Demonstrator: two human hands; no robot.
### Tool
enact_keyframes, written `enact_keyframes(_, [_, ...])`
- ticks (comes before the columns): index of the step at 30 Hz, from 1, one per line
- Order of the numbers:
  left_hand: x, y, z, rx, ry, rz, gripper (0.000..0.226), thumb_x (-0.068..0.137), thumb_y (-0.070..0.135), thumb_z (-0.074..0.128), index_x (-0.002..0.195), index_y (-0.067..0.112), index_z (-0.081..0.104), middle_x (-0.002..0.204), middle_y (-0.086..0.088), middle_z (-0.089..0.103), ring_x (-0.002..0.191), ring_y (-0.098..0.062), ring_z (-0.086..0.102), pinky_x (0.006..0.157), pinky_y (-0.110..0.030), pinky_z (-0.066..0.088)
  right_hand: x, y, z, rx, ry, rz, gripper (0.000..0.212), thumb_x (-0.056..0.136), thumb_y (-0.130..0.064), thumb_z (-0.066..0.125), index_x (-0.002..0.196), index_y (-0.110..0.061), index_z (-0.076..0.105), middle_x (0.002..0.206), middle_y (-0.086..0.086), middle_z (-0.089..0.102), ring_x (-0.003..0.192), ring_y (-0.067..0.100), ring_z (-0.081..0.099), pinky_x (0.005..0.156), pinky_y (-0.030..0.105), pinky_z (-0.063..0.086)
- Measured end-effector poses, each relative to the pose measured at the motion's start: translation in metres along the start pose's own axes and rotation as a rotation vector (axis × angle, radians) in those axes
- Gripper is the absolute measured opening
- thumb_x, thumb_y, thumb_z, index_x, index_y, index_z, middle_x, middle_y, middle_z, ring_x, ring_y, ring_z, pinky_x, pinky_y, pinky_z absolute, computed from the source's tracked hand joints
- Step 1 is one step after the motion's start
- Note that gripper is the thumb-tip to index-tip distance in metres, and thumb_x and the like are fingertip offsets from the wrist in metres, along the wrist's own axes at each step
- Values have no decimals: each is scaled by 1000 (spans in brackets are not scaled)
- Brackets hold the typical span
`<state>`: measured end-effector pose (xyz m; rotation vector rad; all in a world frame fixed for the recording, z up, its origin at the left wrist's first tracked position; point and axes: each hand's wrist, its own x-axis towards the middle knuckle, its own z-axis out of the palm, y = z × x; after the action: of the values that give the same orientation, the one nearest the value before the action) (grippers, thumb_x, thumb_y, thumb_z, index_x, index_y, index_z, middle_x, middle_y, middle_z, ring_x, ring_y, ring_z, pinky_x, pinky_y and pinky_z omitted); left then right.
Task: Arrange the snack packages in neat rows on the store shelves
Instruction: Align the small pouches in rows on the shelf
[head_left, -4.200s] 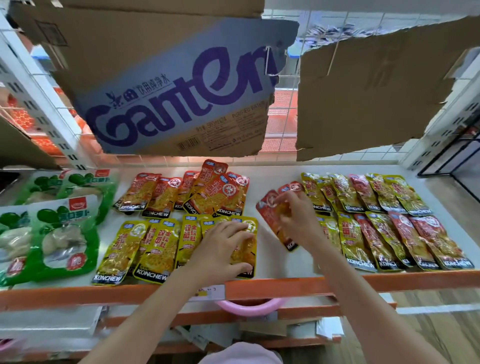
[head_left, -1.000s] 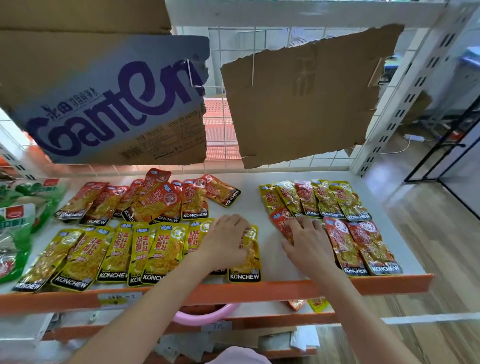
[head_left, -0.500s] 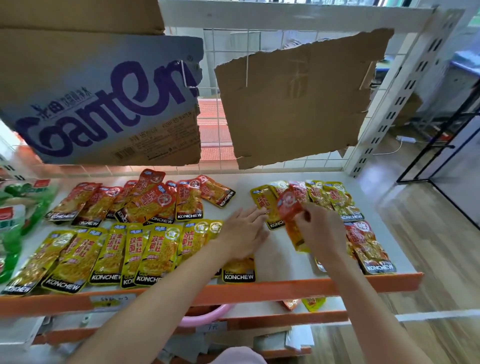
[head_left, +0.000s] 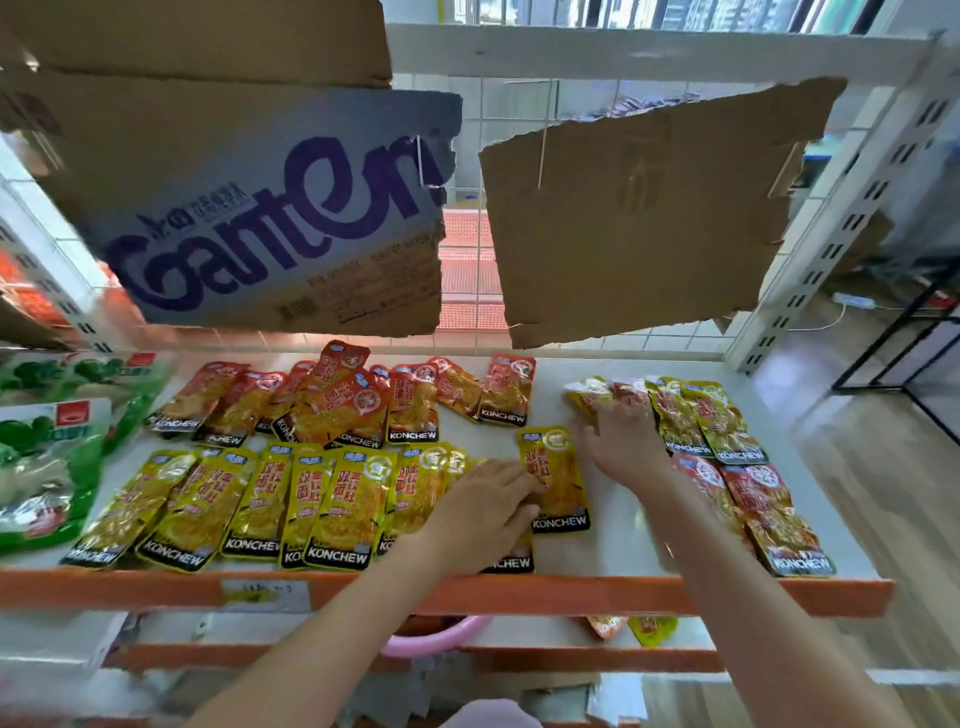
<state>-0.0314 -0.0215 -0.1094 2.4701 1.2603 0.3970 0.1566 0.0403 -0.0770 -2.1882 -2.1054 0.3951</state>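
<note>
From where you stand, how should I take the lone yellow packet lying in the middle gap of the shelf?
Pinch the yellow packet at its top edge, coming from above and the right. It lies flat, label up; the left hand covers its lower left edge, while its top and right edges lie on bare shelf. The right hand is nearest.

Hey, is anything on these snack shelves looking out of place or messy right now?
Yes. Two snack packets lie under the orange shelf edge, apart from the rows. In the back red row, several packets overlap at angles.
</note>
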Motion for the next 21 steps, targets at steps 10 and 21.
enact_keyframes(10, [18,11,18,46,88,-76,63,84,41,59,136,13,37,142,-8,30,132,-24,27,111,-38,25,-80,1,28,-82,50,-41,45,98,-18,32,143,-19,31,152,-2,26,138,20,20,111,35,18])
enact_keyframes(21, [11,20,8,-45,58,-43,63,78,58,35,127,20,48,119,1,45,116,-14,38,102,-25,27,-107,20,12,227,199,-7,27,93,-16,45,112,-17,64,112,0,62,103,19,48,91,31,40])
